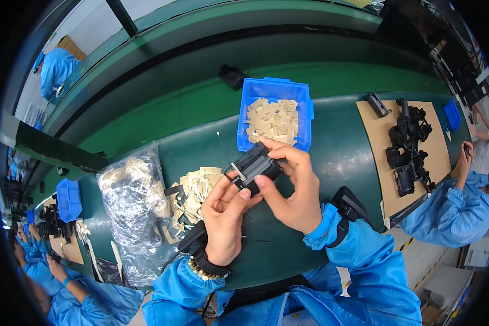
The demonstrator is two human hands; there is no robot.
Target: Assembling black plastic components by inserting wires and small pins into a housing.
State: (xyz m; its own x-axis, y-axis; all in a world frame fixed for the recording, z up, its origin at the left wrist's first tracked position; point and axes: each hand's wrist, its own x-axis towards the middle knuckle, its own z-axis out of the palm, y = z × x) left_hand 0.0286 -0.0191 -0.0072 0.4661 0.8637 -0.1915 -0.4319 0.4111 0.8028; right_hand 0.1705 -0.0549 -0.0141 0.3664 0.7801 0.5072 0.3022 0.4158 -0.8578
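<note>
Between both hands I hold a black plastic housing (258,167), tilted, with a pale strip across its left end. My left hand (225,220) grips its lower left side, thumb and fingers closed on it. From the right, my right hand (296,190) pinches it, thumb on the near face and fingers over the far edge. Just beyond stands a blue bin (311,117) filled with small tan paper-backed pieces (273,120). More loose tan pieces (193,190) lie in a heap beside my left hand. What the fingers cover on the housing is hidden.
A clear plastic bag (127,201) of pale pieces lies on the green table (331,141) at left. Several black parts (407,141) rest on a cardboard sheet (383,179) at right. People in blue work on both sides. Behind the bin runs a green conveyor (174,98).
</note>
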